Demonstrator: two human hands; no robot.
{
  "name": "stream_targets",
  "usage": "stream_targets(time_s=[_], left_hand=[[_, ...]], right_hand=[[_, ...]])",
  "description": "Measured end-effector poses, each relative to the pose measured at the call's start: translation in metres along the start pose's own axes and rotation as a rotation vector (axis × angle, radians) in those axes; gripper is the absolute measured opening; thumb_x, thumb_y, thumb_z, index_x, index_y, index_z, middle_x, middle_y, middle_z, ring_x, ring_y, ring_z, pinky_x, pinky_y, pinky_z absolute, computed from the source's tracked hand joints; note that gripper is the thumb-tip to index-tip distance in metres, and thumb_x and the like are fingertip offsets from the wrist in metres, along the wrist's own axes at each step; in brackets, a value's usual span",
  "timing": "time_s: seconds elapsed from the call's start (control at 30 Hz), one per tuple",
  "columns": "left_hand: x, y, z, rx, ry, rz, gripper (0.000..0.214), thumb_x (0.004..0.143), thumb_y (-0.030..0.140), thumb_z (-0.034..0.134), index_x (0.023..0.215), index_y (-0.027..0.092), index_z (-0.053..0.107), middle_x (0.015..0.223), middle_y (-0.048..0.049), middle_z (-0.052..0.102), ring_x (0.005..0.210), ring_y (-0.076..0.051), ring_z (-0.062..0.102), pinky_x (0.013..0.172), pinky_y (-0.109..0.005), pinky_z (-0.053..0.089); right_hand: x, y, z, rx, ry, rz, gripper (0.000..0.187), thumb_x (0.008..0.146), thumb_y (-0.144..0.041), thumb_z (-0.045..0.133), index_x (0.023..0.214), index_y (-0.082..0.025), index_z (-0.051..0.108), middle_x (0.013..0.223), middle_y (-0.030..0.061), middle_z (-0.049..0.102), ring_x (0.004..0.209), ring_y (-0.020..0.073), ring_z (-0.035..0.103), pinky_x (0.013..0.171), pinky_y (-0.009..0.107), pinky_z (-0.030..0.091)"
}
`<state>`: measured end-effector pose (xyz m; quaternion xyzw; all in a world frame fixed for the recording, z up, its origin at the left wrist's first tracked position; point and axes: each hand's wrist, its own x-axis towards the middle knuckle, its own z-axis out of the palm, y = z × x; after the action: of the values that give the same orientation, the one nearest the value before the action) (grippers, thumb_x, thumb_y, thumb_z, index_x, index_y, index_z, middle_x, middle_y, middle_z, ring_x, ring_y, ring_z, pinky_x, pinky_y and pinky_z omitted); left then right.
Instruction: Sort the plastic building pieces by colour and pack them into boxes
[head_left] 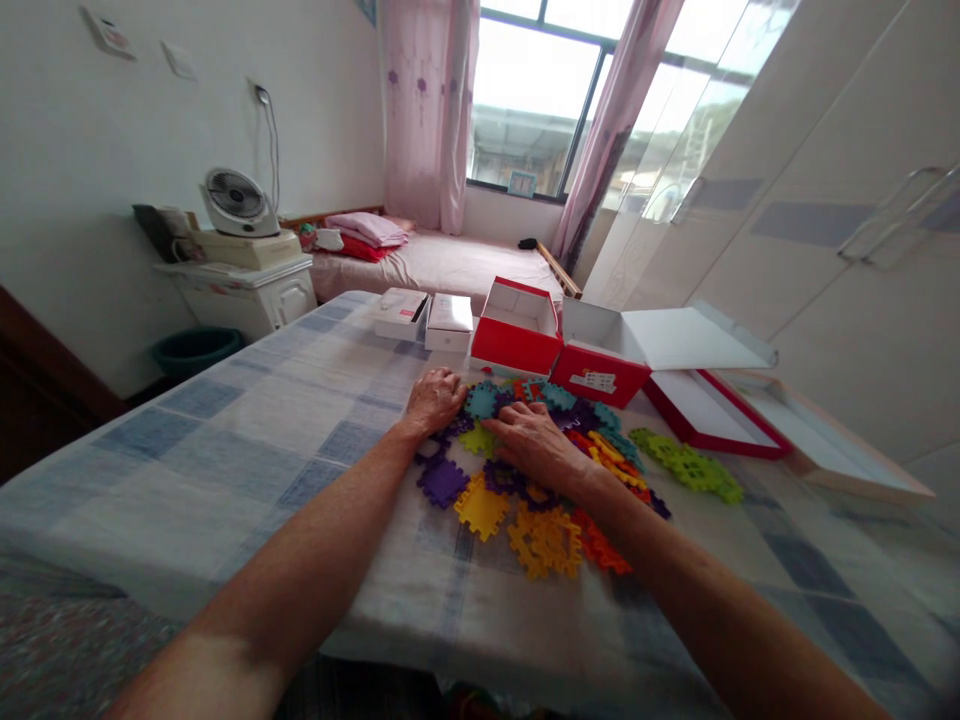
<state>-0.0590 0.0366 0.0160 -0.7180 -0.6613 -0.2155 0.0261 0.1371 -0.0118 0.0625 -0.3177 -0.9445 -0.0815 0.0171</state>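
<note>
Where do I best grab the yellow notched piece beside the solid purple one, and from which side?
I'd pinch the yellow piece by its toothed near edge, coming from the person's side: it looks nearly flat, that edge faces the tablecloth, and the purple piece sits to its left.

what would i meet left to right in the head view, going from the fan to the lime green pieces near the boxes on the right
electric fan → pink pillow → left hand → right hand → lime-green notched plastic pieces
</note>
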Motion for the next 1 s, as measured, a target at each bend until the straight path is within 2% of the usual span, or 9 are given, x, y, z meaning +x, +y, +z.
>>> stream_targets(time_s=[0.13,0.3,0.4,0.57,0.7,0.77,0.8,0.9,1.0], left_hand=[[0.000,0.000,0.001,-0.002,0.002,0.002,0.032,0.090,0.034,0.038,0.095,0.019,0.066,0.108,-0.0090,0.062,0.104,-0.022,0.056,0.093,-0.033,0.041],[0.001,-0.003,0.003,-0.012,-0.003,0.003,0.032,0.090,0.031,0.038,0.100,0.019,0.066,0.113,-0.0088,0.061,0.107,-0.022,0.055,0.094,-0.033,0.040],[0.002,-0.005,0.004,-0.020,-0.004,0.009,0.032,0.090,0.027,0.038,0.103,0.018,0.066,0.114,-0.0085,0.061,0.107,-0.021,0.055,0.096,-0.032,0.039],[0.002,-0.005,0.006,-0.039,0.004,0.002,0.033,0.091,0.025,0.036,0.103,0.017,0.066,0.114,-0.0086,0.061,0.108,-0.021,0.055,0.097,-0.031,0.039],[0.003,-0.006,0.006,-0.066,0.012,-0.010,0.032,0.090,0.024,0.037,0.100,0.018,0.067,0.112,-0.0075,0.062,0.107,-0.019,0.055,0.097,-0.029,0.039],[0.004,-0.006,0.007,-0.084,0.019,-0.018,0.032,0.089,0.023,0.037,0.099,0.018,0.068,0.111,-0.0075,0.063,0.107,-0.018,0.056,0.098,-0.028,0.039],[0.004,-0.007,0.007,-0.094,0.024,-0.025,0.032,0.089,0.022,0.038,0.099,0.018,0.068,0.111,-0.0077,0.063,0.107,-0.018,0.056,0.098,-0.028,0.039],[0.006,-0.008,0.008,-0.121,0.039,-0.058,0.032,0.088,0.021,0.038,0.099,0.017,0.068,0.110,-0.0079,0.064,0.107,-0.018,0.056,0.098,-0.028,0.040],[0.007,-0.009,0.008,-0.141,0.044,-0.093,0.033,0.088,0.018,0.037,0.101,0.017,0.067,0.109,-0.0070,0.065,0.104,-0.017,0.058,0.095,-0.026,0.042]], right_hand=[[0.007,0.001,0.002,-0.032,-0.016,0.021,0.029,0.087,-0.032,0.052,0.112,-0.020,0.060,0.098,0.0084,0.058,0.098,0.0232,0.046,0.087,0.038,0.031],[0.013,0.001,0.003,-0.011,-0.021,0.039,0.046,0.085,-0.043,0.054,0.128,-0.025,0.051,0.105,0.0092,0.055,0.101,0.0256,0.045,0.087,0.042,0.033],[0.018,0.001,0.003,-0.026,-0.019,0.050,0.050,0.084,-0.047,0.056,0.129,-0.026,0.051,0.107,0.0101,0.053,0.101,0.0267,0.045,0.086,0.043,0.034],[0.026,0.001,0.005,-0.058,0.052,-0.043,0.037,0.086,-0.045,0.054,0.113,-0.020,0.060,0.104,0.0087,0.054,0.102,0.0239,0.044,0.089,0.039,0.033],[0.026,-0.001,0.007,-0.068,0.082,-0.101,0.023,0.093,-0.030,0.044,0.095,-0.017,0.062,0.099,0.0081,0.057,0.099,0.0211,0.046,0.087,0.036,0.033],[0.024,-0.003,0.008,-0.038,0.086,-0.093,0.022,0.092,-0.029,0.044,0.098,-0.017,0.062,0.100,0.0080,0.056,0.098,0.0207,0.046,0.087,0.035,0.034],[0.022,-0.003,0.009,-0.012,0.089,-0.074,0.024,0.091,-0.032,0.047,0.104,-0.018,0.061,0.102,0.0082,0.056,0.099,0.0210,0.046,0.088,0.035,0.034],[0.022,-0.005,0.009,0.067,0.070,0.002,0.045,0.084,-0.043,0.054,0.122,-0.019,0.054,0.107,0.0093,0.054,0.102,0.0238,0.045,0.089,0.038,0.035],[0.028,-0.005,0.007,0.116,-0.004,0.037,0.059,0.079,-0.053,0.056,0.128,-0.020,0.051,0.110,0.0114,0.054,0.104,0.0280,0.046,0.090,0.043,0.035]])
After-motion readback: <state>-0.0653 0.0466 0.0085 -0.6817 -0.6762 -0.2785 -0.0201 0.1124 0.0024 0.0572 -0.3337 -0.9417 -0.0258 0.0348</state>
